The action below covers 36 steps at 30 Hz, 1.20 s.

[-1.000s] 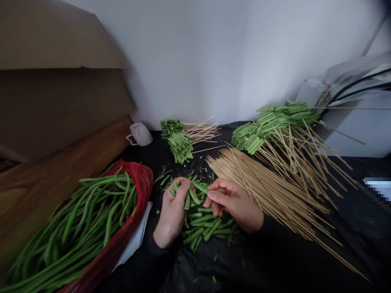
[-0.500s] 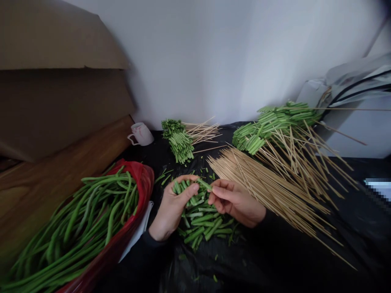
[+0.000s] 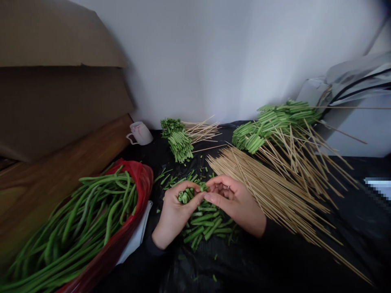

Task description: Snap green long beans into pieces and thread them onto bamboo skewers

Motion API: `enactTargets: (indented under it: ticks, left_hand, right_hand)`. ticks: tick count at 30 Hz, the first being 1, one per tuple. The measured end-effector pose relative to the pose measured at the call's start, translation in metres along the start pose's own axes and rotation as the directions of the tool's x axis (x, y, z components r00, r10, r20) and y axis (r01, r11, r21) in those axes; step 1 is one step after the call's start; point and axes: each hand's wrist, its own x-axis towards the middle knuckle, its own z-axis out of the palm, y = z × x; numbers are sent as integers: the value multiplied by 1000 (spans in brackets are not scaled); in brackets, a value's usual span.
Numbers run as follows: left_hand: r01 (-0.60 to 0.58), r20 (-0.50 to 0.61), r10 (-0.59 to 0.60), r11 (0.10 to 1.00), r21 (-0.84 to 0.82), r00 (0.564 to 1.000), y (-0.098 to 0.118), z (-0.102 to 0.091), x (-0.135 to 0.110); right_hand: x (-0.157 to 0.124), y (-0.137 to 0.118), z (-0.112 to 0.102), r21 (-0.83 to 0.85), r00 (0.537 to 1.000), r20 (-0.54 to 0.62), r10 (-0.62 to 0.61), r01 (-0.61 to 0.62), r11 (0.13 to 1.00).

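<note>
My left hand is closed around a small bunch of cut green bean pieces, their ends showing between thumb and fingers. My right hand meets it at the fingertips, pinching a short bean piece that is mostly covered by the fingers. Below both hands lies a loose pile of cut bean pieces on black plastic sheeting. Bare bamboo skewers lie in a bundle to the right of my right hand.
A red plastic bag of long green beans stands at left. Further back are a white mug, a small stack of skewered beans and a larger skewered stack. A cardboard box rises at far left.
My right hand has turned and closed in on my left, so the bean piece that stuck out between them is now mostly hidden. My left hand has tilted, showing the bunch's cut ends.
</note>
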Motion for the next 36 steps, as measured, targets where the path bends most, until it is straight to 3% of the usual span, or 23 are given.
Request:
enactTargets:
  ticks: [10, 16, 20, 24, 27, 30, 33, 36]
  left_hand:
    - [-109, 34, 107, 989, 95, 994, 2, 4, -4]
    - [-58, 30, 58, 998, 7, 998, 4, 4, -4]
    - [52, 13, -51, 996, -76, 999, 4, 2, -2]
    - [191, -35, -209, 938, -290, 977, 1, 0, 1]
    - [217, -59, -267, 876, -430, 962, 2, -1, 4]
    - [239, -52, -292, 860, -451, 955, 4, 0, 5]
    - [260, -27, -301, 862, -436, 953, 5, 1, 5]
    - [241, -25, -274, 881, -407, 961, 2, 2, 5]
  right_hand:
    - [-3, 1, -1, -221, 985, -50, -164, 149, 964]
    - [-4, 1, -3, -287, 988, 14, -157, 154, 946]
    - [-2, 7, -3, -348, 984, 33, -175, 175, 921]
    - [3, 21, -5, -362, 990, 40, -138, 143, 921]
    - [6, 28, -6, -355, 996, 22, -83, 85, 931]
    - [6, 25, -5, -246, 1000, 24, -16, 22, 969]
    - [3, 14, -1, -104, 986, 148, 76, -61, 993]
    - [-1, 5, 3, -85, 968, 230, 99, -81, 993]
